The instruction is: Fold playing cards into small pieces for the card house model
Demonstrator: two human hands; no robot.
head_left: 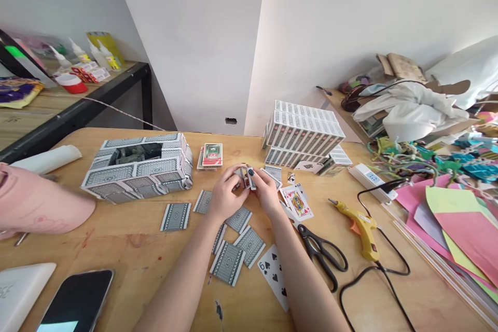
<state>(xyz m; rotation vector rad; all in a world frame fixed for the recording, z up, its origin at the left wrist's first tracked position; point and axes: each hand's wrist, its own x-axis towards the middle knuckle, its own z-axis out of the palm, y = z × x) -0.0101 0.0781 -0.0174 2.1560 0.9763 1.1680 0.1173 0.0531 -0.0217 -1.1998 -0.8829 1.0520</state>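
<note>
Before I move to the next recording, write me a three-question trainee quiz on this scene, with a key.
1. Open: What are the left hand and right hand holding between them?
2. True or false: The yellow glue gun lies to the left of the black-handled scissors.
3. Fill in: The card-covered box stands to the ____ of both hands.

Key:
1. At least one playing card; the exact count cannot be made out.
2. False; it lies to their right.
3. Left.
</note>
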